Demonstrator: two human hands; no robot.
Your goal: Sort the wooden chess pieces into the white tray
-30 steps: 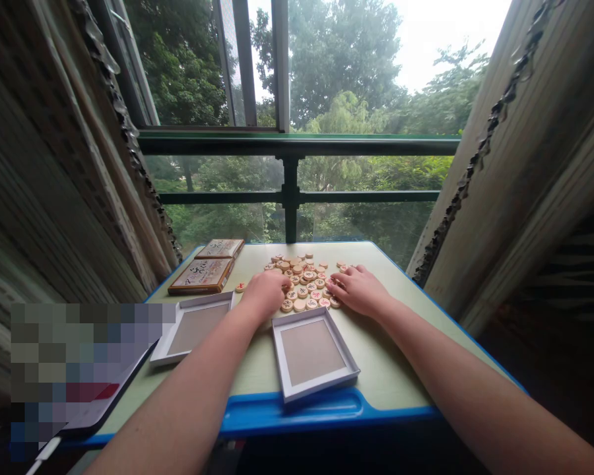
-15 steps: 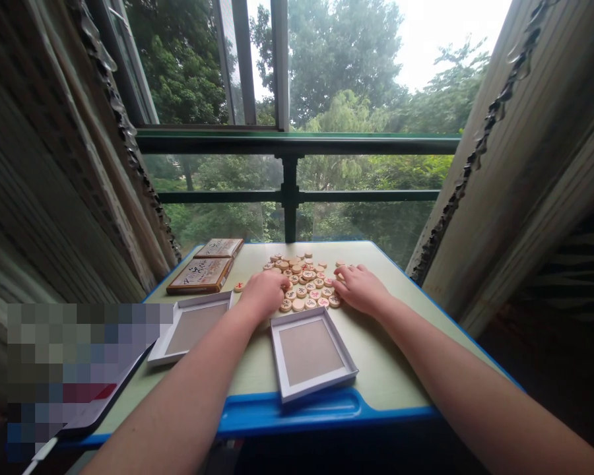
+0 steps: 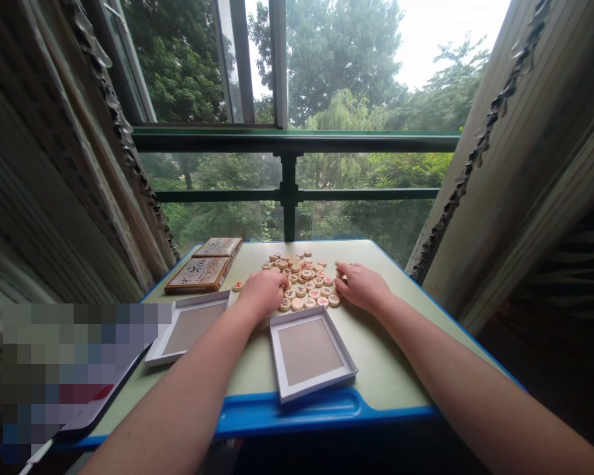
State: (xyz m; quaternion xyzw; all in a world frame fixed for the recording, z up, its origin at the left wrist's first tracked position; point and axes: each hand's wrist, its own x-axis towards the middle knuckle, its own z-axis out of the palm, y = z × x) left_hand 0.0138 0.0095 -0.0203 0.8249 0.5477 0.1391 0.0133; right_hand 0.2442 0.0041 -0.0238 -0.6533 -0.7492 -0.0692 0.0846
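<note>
Round wooden Chinese chess pieces (image 3: pixel 309 285) with red and black characters lie in a loose heap on the table. Some overlap at the back, while those in front lie flat. At the heap's left edge, my left hand (image 3: pixel 264 293) is closed, its fingers curled down; whatever they hold is hidden. On the right edge, my right hand (image 3: pixel 362 285) bends its fingers and thumb around a piece, partly covering it. A shallow white box tray (image 3: pixel 351 376) sits in front of the heap. Left of my left hand lies a single red-marked piece (image 3: pixel 237 285).
Another white box tray (image 3: pixel 153 356) stands partly behind my left forearm. Two printed box lids (image 3: pixel 198 272) lie at the table's back left. A blurred-out device (image 3: pixel 94 396) covers the left front corner. The table (image 3: pixel 396 369) has a blue rim, with curtains on both sides.
My right hand's fingers have drawn in from a more spread pose and now bend around a piece. My left hand stays at the heap's left edge, nearly unmoved.
</note>
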